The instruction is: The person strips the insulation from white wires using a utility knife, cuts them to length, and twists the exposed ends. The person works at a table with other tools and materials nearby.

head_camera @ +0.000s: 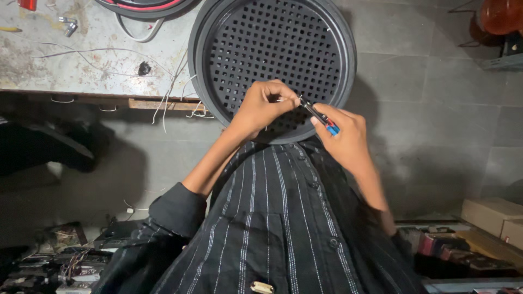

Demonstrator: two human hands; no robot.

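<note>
A round black grille [272, 49] with a square-hole mesh and a thick rim leans out over the edge of a worn workbench [81, 60]. My left hand [261, 109] is closed in front of its lower part, pinching a thin white wire. My right hand [343, 136] grips small pliers with red and blue handles [321, 117], their tips meeting the wire at my left fingers. My dark striped shirt fills the lower middle of the view.
Loose white wires [169, 92] hang off the bench edge. A small black part [144, 68] lies on the bench. Cardboard boxes [493, 215] sit at lower right, electronic scrap [60, 261] at lower left. The floor is grey tile.
</note>
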